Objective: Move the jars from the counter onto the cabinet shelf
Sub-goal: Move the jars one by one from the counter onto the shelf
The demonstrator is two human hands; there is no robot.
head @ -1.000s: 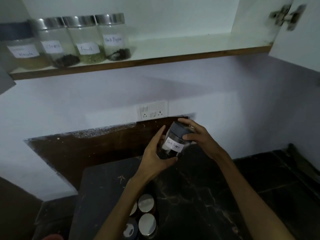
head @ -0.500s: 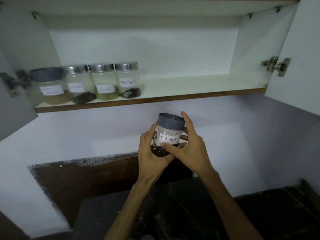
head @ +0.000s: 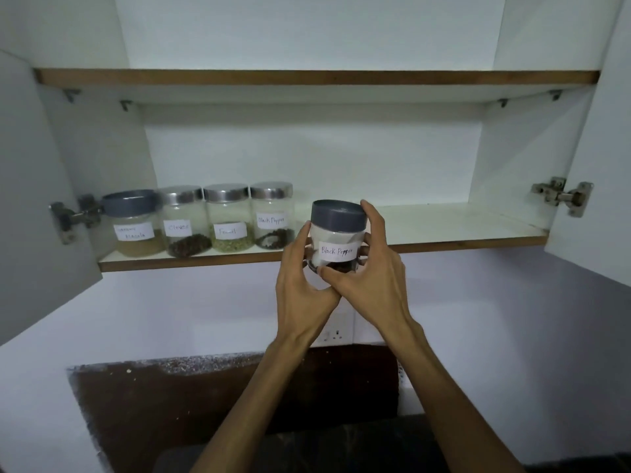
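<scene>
I hold a clear jar with a grey lid and a "Black Pepper" label (head: 338,237) between both hands, raised in front of the edge of the lower cabinet shelf (head: 444,227). My left hand (head: 302,285) cups its left side and base. My right hand (head: 374,268) wraps its right side, thumb under the label. Several labelled jars stand in a row at the shelf's left end: a grey-lidded masala jar (head: 133,223), a cloves jar (head: 184,221), a fennel jar (head: 228,218) and a second black pepper jar (head: 273,215).
Both cabinet doors stand open, the left door (head: 30,199) and the right door (head: 601,199), with metal hinges showing. An upper shelf (head: 307,76) runs above. A wall socket (head: 336,334) sits below my hands. The dark counter (head: 341,448) is at the bottom.
Both hands have lifted the black pepper jar from just above the counter up to shelf level. My view has tilted upward, so the counter's jars have left the frame.
</scene>
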